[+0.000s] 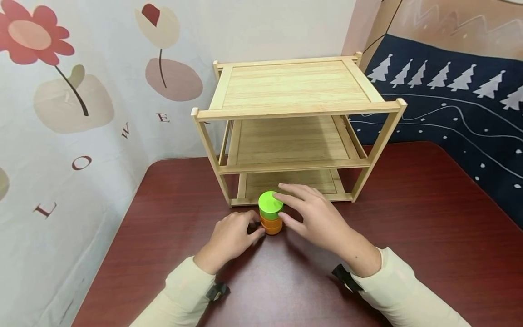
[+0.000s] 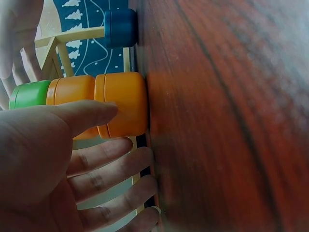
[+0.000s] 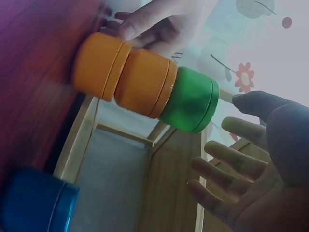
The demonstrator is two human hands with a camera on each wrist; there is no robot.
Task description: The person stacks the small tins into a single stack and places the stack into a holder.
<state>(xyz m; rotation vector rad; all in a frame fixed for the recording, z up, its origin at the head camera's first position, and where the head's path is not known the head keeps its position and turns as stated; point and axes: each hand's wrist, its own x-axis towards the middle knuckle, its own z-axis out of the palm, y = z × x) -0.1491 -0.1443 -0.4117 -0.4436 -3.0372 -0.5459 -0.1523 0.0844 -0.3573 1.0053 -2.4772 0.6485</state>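
Three small round lidded jars stand stacked upright on the table: a lower orange jar (image 2: 126, 89), a middle orange jar (image 3: 145, 83) and a green jar (image 1: 269, 203) on top. At the stack's left side is my left hand (image 1: 233, 234), thumb and fingertips close to the orange jars without wrapping them; whether they touch cannot be told. My right hand (image 1: 316, 215) hovers at the right of the green jar, fingers spread and apart from it in the right wrist view. A blue jar (image 3: 36, 200) appears in both wrist views; the head view does not show it.
Just behind the stack stands a three-level wooden shelf (image 1: 296, 110). It rests on a dark red table (image 1: 171, 195). A flower-print cloth (image 1: 118, 54) hangs at the left, and a dark tree-print cloth (image 1: 433, 106) at the right.
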